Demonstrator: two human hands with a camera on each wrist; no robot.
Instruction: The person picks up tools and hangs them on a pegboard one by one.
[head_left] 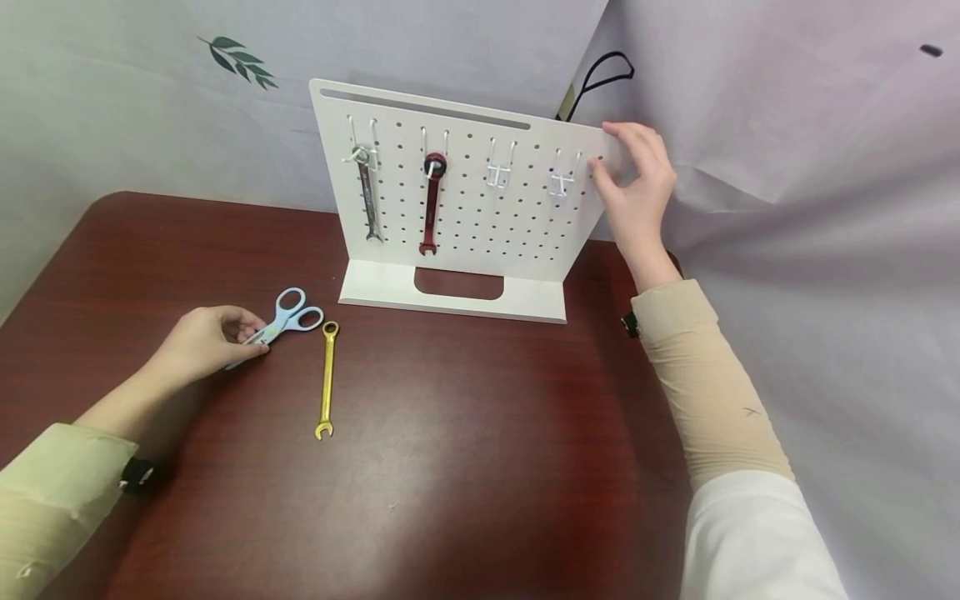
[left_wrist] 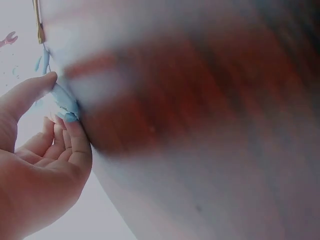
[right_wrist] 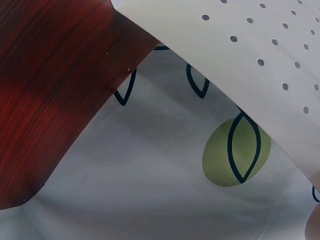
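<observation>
Light-blue scissors (head_left: 281, 321) are pinched between the thumb and fingers of my left hand (head_left: 198, 340), around the blade end; their handle loops point toward the board. The same scissors (left_wrist: 65, 100) show in the left wrist view, partly covered by the fingers. Just right of them a yellow combination wrench (head_left: 327, 383) lies on the table. My right hand (head_left: 636, 187) grips the upper right edge of a white pegboard (head_left: 375, 283), thumb in front. On its hooks hang a silver wrench (head_left: 367, 196) and a red wrench (head_left: 431, 208).
Two white hooks (head_left: 498, 175) on the board's right half hold nothing. The dark red wooden table (head_left: 465, 433) spreads in front of the board. Pale cloth with leaf prints (right_wrist: 240, 150) hangs behind and to the right.
</observation>
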